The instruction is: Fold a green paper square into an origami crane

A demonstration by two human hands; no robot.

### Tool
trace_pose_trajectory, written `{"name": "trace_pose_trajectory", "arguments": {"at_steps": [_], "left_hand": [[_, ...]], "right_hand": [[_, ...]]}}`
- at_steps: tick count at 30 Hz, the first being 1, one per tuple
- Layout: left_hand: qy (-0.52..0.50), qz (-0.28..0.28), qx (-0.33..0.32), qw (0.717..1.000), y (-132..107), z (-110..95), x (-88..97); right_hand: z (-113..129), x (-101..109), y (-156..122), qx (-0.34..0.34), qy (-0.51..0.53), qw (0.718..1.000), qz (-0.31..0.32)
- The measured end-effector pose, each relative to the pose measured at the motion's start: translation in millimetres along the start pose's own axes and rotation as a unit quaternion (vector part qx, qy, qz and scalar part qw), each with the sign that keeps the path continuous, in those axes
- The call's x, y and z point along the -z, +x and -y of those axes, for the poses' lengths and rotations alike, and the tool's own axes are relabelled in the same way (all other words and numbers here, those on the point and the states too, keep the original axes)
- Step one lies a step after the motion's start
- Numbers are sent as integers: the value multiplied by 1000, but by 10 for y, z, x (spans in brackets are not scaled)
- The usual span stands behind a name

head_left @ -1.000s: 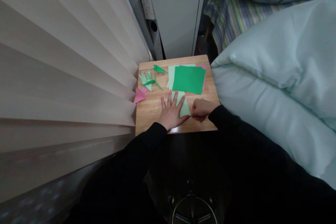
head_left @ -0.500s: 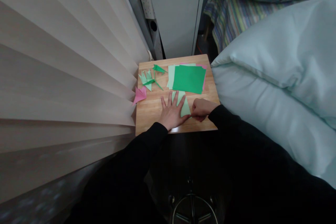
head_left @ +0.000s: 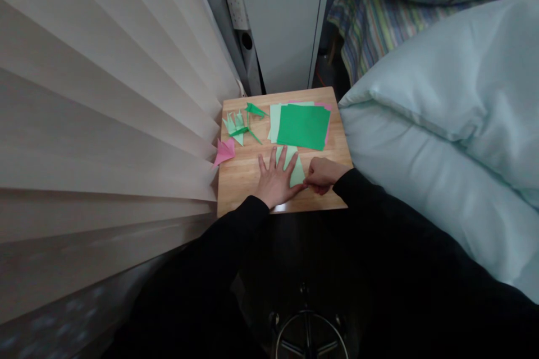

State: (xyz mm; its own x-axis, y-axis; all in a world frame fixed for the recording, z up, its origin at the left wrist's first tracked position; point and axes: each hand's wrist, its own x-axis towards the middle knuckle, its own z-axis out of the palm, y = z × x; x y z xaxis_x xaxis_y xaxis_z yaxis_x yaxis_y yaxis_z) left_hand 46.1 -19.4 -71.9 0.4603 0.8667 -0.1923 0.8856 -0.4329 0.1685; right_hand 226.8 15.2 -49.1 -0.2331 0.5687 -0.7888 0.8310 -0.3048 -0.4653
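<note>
A folded piece of light green origami paper (head_left: 297,173) lies on the wooden tabletop, narrower at its far end. My left hand (head_left: 274,180) is flat on the paper's left part, fingers spread, and hides some of it. At the paper's near right corner, my right hand (head_left: 322,175) is closed with its fingers curled. Its fingertips meet that corner beside my left thumb; whether they pinch the paper is hidden. Just beyond lies a stack of paper sheets with a dark green sheet (head_left: 304,126) on top and light green and pink edges showing.
Folded green paper cranes (head_left: 240,126) and a pink folded paper piece (head_left: 224,150) sit along the left side of the small wooden table (head_left: 236,188). A pleated curtain (head_left: 126,95) borders it on the left, pale bedding (head_left: 442,123) on the right, a white cabinet (head_left: 282,28) behind.
My right hand has shifted slightly left, along the paper's near right corner. My left hand stays flat in the same place.
</note>
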Motion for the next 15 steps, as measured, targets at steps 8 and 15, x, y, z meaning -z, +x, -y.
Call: {"name": "trace_pose_trajectory", "arguments": {"at_steps": [8, 15], "left_hand": [[-17, 56, -27, 998, 2, 119, 109], [7, 21, -23, 999, -8, 79, 33]], "right_hand": [[11, -16, -26, 13, -34, 999, -1], [43, -23, -56, 22, -98, 995, -8]]}}
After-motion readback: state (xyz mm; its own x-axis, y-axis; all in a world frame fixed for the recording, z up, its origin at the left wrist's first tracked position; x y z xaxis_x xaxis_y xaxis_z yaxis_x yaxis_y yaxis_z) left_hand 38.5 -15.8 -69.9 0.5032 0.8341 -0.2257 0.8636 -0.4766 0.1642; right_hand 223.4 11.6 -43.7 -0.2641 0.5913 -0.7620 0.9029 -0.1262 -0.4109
